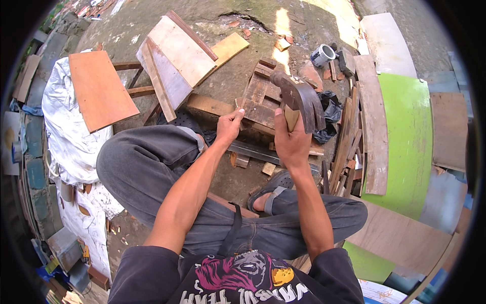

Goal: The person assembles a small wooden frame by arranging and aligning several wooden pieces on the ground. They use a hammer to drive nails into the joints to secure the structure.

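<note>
My right hand (294,144) is wrapped round a claw hammer (302,99), its dark worn metal head raised over the right side of a wooden piece built from brown blocks and slats (258,112). My left hand (229,126) is closed, thumb and fingertips pinching a small thin light-brown piece (240,102) at the left side of that wood. What exactly the pinched piece is, I cannot make out. Beneath lies a wooden beam (210,105), partly covered by the wooden piece. The hammer's handle is mostly hidden by my hand.
Left of my knee, an orange-brown board (101,91) stands near white sheeting (68,116). Joined panels (177,55) lean beyond it. A paint can (322,54), black plastic (328,109) and stacked wood strips (341,144) sit at right, beside a green board (407,137).
</note>
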Motion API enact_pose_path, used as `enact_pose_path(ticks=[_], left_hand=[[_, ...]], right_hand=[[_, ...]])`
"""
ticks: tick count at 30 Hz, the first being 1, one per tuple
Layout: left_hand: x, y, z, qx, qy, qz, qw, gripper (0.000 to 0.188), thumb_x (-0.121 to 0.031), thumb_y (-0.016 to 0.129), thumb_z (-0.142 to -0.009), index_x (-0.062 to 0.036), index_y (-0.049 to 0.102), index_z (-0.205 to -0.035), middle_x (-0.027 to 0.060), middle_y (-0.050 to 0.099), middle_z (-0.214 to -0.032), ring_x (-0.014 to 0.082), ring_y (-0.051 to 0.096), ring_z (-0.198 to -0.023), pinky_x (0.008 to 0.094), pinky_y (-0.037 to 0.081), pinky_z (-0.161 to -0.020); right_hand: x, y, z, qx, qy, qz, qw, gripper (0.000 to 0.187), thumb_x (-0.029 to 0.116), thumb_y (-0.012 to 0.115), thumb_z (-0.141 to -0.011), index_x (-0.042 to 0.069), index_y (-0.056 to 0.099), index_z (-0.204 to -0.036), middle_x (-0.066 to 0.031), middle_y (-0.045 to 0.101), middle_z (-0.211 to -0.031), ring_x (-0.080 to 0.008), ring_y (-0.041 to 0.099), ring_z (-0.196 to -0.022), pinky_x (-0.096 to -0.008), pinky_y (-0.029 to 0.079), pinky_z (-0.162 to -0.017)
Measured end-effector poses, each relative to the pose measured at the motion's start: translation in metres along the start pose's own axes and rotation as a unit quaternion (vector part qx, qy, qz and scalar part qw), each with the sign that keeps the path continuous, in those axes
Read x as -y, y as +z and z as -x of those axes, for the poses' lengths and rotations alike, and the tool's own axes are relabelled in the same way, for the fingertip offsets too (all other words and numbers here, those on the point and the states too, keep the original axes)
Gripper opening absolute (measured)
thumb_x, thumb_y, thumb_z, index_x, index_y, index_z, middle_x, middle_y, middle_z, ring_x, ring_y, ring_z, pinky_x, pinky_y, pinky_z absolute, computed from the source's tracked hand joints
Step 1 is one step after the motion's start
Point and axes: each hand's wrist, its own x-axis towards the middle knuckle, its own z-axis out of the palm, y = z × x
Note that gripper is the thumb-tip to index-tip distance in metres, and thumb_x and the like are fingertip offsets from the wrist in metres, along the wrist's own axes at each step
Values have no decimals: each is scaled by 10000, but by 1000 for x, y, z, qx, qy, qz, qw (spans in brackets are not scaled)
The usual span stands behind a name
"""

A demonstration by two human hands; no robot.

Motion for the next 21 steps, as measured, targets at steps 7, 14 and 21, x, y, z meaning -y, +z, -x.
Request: enact_pose_path(ticks=[7,14,21], left_hand=[[-6,5,0,7,-10,-18,1000,511,-408,658,-965,1,658,-1271,168,684,-1285,188,645,-1190,289,479,-976],[-3,-2,1,4,-6,-7,1000,504,-393,662,-964,33,669,-1233,195,674,-1290,205,639,-1201,299,480,-982],[-8,-2,0,20,-2,22,1000,490,-381,652,-972,37,667,-1227,196,663,-1305,211,632,-1213,294,472,-992]], right_hand=[[-63,44,43,93,199,45,975,322,255,626,-969,-58,617,-1045,-314,659,-819,-513,660,-814,-525,496,-698],[-33,22,20,45,251,-71,964,357,291,600,-996,-56,609,-1077,-255,630,-774,-413,636,-695,-456,504,-700],[-81,49,34,133,255,20,958,353,262,584,-981,-66,581,-1111,-309,664,-852,-473,677,-836,-503,506,-769]])
